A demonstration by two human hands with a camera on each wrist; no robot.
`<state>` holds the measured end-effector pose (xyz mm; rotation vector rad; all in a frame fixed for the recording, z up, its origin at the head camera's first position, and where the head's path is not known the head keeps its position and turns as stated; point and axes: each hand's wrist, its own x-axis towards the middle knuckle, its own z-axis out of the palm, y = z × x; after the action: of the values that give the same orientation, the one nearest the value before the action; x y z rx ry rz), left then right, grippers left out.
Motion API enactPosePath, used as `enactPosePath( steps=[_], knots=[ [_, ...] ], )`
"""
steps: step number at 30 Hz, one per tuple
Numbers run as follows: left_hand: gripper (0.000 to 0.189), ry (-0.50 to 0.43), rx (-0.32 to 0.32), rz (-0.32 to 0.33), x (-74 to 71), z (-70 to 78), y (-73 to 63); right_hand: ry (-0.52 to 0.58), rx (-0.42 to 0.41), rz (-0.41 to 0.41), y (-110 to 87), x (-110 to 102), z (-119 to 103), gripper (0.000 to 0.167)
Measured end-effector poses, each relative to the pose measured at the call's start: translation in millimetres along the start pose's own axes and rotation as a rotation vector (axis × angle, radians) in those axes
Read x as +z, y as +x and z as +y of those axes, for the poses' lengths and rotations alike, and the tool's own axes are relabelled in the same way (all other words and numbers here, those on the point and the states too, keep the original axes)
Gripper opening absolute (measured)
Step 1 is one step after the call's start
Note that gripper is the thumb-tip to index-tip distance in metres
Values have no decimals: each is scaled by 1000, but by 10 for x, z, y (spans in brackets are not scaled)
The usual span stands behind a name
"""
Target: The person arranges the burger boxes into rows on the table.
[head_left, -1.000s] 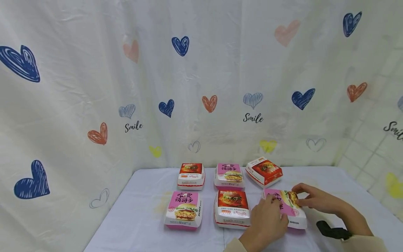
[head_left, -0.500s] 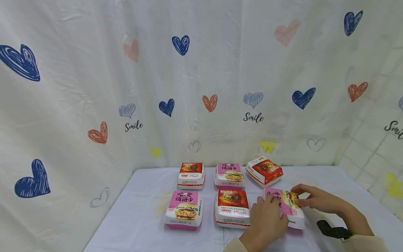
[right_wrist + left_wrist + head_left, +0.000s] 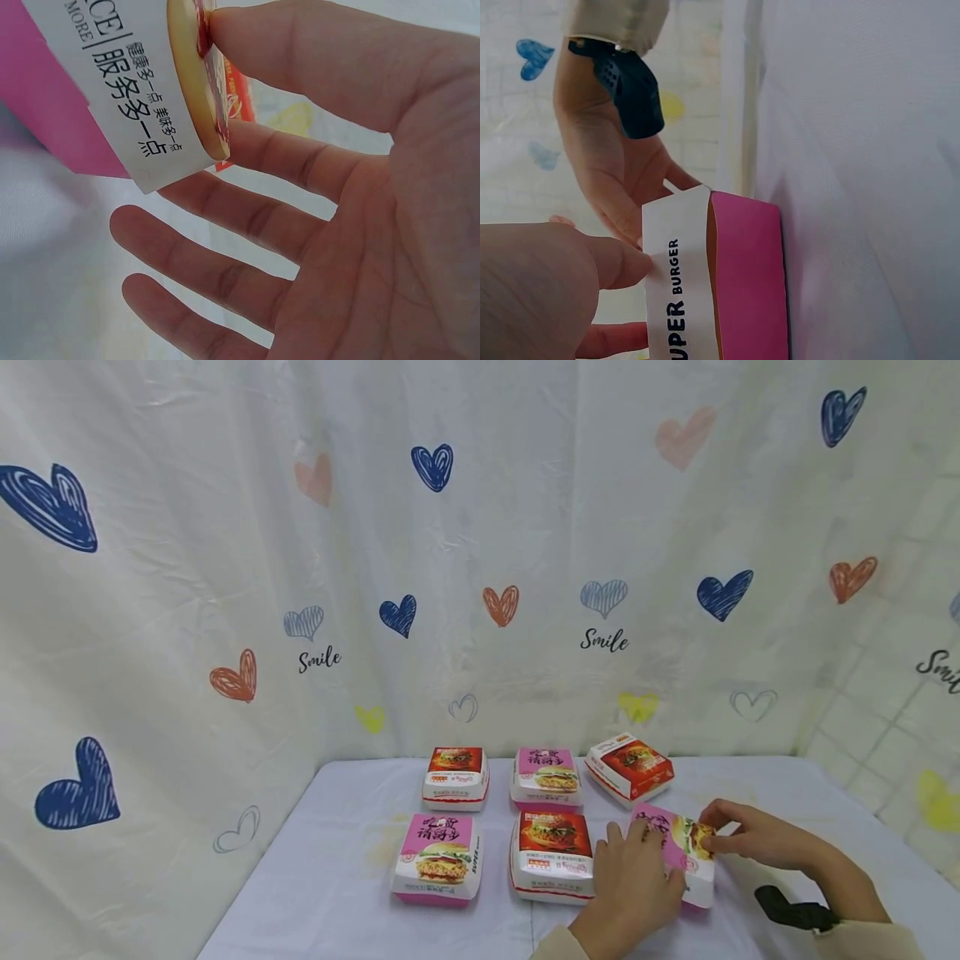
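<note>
Both hands are on a pink-and-white burger box [image 3: 677, 852] at the front right. My left hand [image 3: 633, 875] holds its left part, with fingers over the lid and the thumb on the near side. Seen from the left wrist, the thumb touches the white lid flap printed "SUPER BURGER" [image 3: 676, 292], above the pink base [image 3: 748, 277]. My right hand [image 3: 761, 839] pinches the far right corner between thumb and index finger. The right wrist view shows its other fingers [image 3: 202, 262] extended and off the box.
A red-and-white burger box [image 3: 552, 856] stands just left of my left hand, with a pink one [image 3: 437, 864] beyond it. Behind are a red box [image 3: 454, 777], a pink box [image 3: 546, 777] and an angled red box [image 3: 630, 767]. A heart-print curtain [image 3: 525, 693] rises behind the white-covered table [image 3: 322, 868].
Between my hands the pink burger box has turned, its near right corner swinging left, so it now sits straighter. Both hands have barely moved. The other boxes have stayed in place.
</note>
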<state>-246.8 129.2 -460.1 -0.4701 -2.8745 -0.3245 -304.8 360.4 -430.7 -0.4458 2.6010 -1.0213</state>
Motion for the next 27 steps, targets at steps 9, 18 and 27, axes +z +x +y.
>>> enactPosePath(
  steps=[9, 18, 27],
  knots=[
    [61, 42, -7, -25, 28, 19, -3, -25, -42, 6, -48, 8, -27, 29],
    [66, 54, -12, -7, 33, 7, -15, -36, -62, 4, -47, 24, 10, 26],
    [72, 106, 0, 32, 30, 2, -15, -3, -110, -34, -46, 25, 40, 22]
  ],
)
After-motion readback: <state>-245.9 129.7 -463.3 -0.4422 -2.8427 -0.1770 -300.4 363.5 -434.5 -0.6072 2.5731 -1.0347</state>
